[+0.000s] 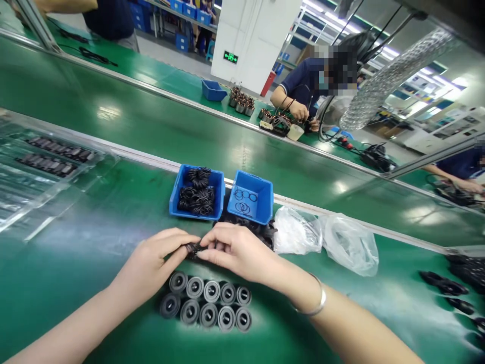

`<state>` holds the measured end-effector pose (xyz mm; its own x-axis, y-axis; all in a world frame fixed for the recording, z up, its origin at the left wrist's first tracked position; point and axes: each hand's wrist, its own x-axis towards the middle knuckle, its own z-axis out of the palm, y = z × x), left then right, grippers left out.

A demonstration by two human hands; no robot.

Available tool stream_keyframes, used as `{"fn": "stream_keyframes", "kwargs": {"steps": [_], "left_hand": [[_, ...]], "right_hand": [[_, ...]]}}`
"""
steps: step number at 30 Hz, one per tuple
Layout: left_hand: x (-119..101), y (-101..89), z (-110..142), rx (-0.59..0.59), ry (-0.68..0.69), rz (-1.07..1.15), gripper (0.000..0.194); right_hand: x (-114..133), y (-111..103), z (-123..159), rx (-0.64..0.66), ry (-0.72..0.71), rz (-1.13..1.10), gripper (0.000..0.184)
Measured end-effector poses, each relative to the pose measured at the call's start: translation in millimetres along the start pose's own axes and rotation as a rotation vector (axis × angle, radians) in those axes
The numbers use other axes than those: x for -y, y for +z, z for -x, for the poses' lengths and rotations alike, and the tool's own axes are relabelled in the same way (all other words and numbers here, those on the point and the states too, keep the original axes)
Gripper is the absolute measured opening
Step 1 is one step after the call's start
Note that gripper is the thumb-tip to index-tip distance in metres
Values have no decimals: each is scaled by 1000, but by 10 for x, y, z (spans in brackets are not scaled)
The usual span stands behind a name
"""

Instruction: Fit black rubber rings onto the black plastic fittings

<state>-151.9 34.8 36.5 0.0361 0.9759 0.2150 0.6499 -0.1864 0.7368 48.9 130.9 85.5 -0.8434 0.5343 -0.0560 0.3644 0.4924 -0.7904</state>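
My left hand (157,258) and my right hand (237,250) meet over the green bench, both pinching one small black ring-shaped part (194,248) between fingertips. Just below them several round black and grey parts (207,302) stand in two neat rows. Behind the hands, a blue bin (178,189) holds bundles of black rings, and a second blue bin (265,199) holds a few loose thin black rings. A heap of black parts (265,231) lies between the bins and my right hand. A silver bangle sits on my right wrist.
Two crumpled clear plastic bags (329,240) lie to the right of the bins. Clear trays of dark parts (49,156) sit at the left. More black parts (450,288) lie at the right edge. Across the conveyor belt (159,126) a person in dark blue (303,86) works at parts.
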Motion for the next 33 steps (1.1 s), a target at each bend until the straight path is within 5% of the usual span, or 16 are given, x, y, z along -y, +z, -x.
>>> {"fn": "stream_keyframes", "kwargs": {"steps": [7, 13, 18, 24, 27, 33], "left_hand": [[-23, 5, 16, -28, -52, 121, 27], [-166, 17, 103, -80, -115, 375, 22], [-311, -34, 336, -246, -337, 710, 23], [-186, -136, 810, -354, -463, 594, 24], [-64, -132, 1010, -300, -375, 308, 22], [18, -58, 1148, -198, 109, -171, 25]], "right_hand": [[-35, 163, -56, -100, 194, -385, 30], [-37, 227, 90, -191, 180, -550, 33], [-2, 280, 170, -129, 165, -495, 28], [37, 410, 90, 81, 28, -194, 15], [34, 499, 16, 72, 30, -128, 13], [-1, 527, -44, 64, 65, -90, 10]]}}
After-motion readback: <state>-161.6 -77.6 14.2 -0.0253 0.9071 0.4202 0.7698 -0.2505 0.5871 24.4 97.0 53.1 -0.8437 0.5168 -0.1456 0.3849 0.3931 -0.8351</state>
